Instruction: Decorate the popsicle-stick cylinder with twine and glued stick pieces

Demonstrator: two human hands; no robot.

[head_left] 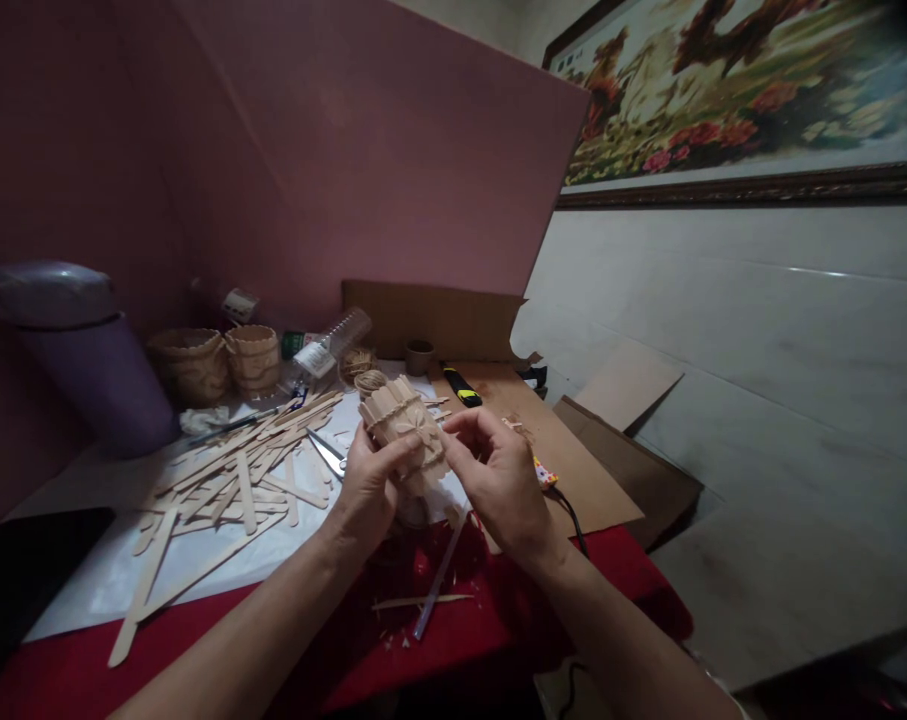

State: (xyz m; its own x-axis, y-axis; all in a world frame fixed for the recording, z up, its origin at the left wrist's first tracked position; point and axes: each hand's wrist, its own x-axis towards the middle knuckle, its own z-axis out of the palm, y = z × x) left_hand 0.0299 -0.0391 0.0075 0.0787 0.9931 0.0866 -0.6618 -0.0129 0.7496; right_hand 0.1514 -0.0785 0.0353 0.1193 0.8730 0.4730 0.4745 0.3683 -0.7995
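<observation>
Head view: craft-stick cup [384, 402] held up over the near part of the red-covered counter [498, 632], tilted, its stick-ended rim toward upper left. Twine band runs around the cup below the rim; pale flower ornament [428, 430] on the side facing the wearer.

Left hand [368, 482]: closed around the cup's left side, thumb pressed across the front beside the ornament. Right hand [498, 478]: half curled, thumb and index close together at the cup's right edge; cannot tell whether a small piece is pinched between them.

Surroundings: heap of loose craft sticks [247, 490] to the left, scissors [327, 453] just beside the left hand, utility knife [462, 385] on the cardboard sheet [599, 490] beyond the right hand. Translucent rod [439, 580] on the red cloth below, crossing a wooden sliver.

Risks (judged):
1. Ornament could shear or lift if the left thumb bears sideways on it, more so if any adhesive is soft.
2. Twine band could ride up if the grip rolls the cup.
3. Sticks could split or part under a hard squeeze.
4. Black cord [575, 520] beside the right forearm could snag on a sweep, dragging the patterned object [545, 472].
5. Scissors could nick the left hand if it drops without looking; knife blade state not visible.
</observation>
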